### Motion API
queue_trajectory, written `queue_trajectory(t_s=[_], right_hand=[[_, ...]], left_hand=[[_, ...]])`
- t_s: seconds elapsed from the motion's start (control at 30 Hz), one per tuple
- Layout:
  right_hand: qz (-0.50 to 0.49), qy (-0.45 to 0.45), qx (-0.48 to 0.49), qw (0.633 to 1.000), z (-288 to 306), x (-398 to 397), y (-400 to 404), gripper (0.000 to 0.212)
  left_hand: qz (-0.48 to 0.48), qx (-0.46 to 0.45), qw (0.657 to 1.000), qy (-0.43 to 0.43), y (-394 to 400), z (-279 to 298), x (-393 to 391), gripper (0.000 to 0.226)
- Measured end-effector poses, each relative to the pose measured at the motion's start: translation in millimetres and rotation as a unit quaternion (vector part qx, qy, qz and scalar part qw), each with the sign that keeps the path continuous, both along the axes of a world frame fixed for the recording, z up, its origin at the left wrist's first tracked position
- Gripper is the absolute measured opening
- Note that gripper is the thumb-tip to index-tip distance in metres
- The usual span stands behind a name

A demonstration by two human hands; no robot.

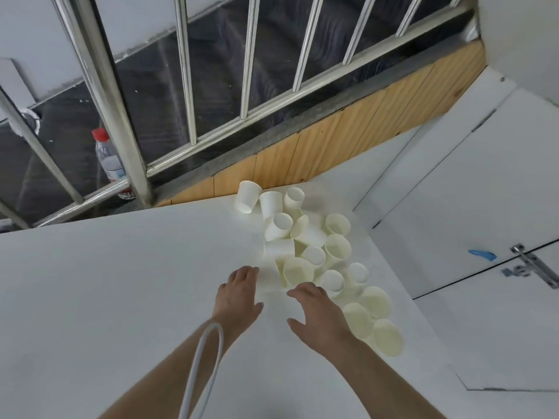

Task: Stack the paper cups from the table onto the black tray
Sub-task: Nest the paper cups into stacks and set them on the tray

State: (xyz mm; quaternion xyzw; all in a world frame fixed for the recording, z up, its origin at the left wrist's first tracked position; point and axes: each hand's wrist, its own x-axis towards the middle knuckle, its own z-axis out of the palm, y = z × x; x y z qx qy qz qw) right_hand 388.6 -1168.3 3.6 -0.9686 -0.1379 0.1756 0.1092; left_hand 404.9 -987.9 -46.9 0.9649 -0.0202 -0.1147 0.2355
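We had both hands out over the white table (121, 282), palms down, holding nothing. Left hand (239, 293) had its fingers straight and together, tips just short of the near-left edge of the cup pile. Right hand (317, 313) had its fingers loosely spread with the thumb out to the left; its fingertips hid behind the knuckles, so we couldn't tell whether they touched a cup.

The paper cups (314, 252) lay in a loose heap on the right part of the table. The heap's long axis ran from far-left, by the wooden strip (332, 146), to near-right, past the right wrist. Cups lay directly ahead of both hands and to their right. The nearest was a cup on its side with its mouth facing us (298, 270), between the two hands and just beyond them. The right hand was closer to the bulk of the pile: three cups sat just to its right, the nearest of them at (358, 320). The left hand was closer only to the pile's left edge.

Count: roughly seventeen cups, not exact, since several overlapped. Most lay tipped over, with their mouths pointing in mixed directions. None looked nested.

Black tray: not in view, so we couldn't say which way it lay from the hands. We judged the task at its very start, with no stack begun in view.

Also seen: one plastic bottle with a red cap (107, 158) behind the metal railing (99, 95), far left, and a white cable (205, 358) looped over the left forearm.
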Motion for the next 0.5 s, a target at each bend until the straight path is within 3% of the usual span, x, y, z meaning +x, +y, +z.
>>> queue_trajectory(t_s=[0.33,0.5], right_hand=[[-0.008,0.009,0.04,0.999,-15.8,22.2,-5.6,0.051],[-0.032,-0.006,0.097,0.995,-19.2,24.5,3.5,0.052]], left_hand=[[0.015,-0.014,1.0,0.021,-2.4,-23.2,22.6,0.055],[0.107,-0.162,0.981,0.008,11.7,-31.0,-4.4,0.062]])
